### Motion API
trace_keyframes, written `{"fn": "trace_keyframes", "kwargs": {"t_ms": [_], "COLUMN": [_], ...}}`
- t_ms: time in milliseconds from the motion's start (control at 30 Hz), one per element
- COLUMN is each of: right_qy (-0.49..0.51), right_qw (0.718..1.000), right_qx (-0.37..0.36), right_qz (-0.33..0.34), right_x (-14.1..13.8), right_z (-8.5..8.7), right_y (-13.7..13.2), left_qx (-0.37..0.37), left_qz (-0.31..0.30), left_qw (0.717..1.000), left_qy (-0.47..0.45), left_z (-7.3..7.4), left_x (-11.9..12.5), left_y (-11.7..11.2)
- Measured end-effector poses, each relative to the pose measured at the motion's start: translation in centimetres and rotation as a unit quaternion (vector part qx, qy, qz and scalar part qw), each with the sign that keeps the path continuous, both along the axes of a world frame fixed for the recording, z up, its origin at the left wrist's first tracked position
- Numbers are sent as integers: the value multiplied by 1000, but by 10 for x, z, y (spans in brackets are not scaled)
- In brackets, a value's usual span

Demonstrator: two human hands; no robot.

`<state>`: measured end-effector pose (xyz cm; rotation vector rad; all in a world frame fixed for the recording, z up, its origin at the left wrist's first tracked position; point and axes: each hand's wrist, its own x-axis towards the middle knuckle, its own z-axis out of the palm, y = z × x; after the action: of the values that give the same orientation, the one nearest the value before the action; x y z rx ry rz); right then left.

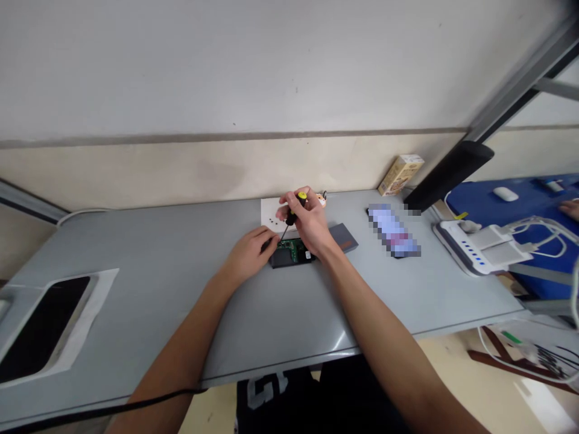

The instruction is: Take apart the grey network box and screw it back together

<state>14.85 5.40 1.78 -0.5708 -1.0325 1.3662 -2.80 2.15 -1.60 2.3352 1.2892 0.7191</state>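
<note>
My right hand [309, 223] is closed around a small screwdriver [295, 209] with a black and yellow handle, its thin shaft slanting down onto a green circuit board [292, 248] inside a dark flat case [289, 258]. My left hand [249, 254] rests on the grey table [158, 271], fingers pressed against the left end of the case. A white sheet of paper [271, 214] lies just behind, with a few tiny dark screws on it. A grey lid with an orange edge [344, 237] lies to the right of my right hand.
A phone [394, 232] lies to the right, a small yellow carton [400, 174] by the wall, a dark monitor foot [447, 172] beside it. A white power strip [474, 248] with cables sits at the table's right end. Another person's hand [570, 208] rests on a blue desk. A black cable [90, 411] runs along the front edge.
</note>
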Motion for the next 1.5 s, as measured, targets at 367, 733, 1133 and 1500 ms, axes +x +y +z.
{"fn": "trace_keyframes", "kwargs": {"t_ms": [367,733,1133,1500], "right_qy": [8,20,-40,36], "right_qw": [1000,1000,998,997], "right_qx": [-26,17,22,-30], "right_qz": [6,7,-37,58], "right_x": [-1,3,4,12], "right_z": [3,3,2,3], "right_y": [0,3,-1,0], "left_qx": [-3,-1,-2,7], "left_qz": [3,-3,3,-7], "left_qw": [1000,1000,1000,1000], "left_qy": [-9,4,3,-5], "left_z": [0,-1,0,-1], "left_x": [0,0,0,-2], "left_y": [0,1,0,1]}}
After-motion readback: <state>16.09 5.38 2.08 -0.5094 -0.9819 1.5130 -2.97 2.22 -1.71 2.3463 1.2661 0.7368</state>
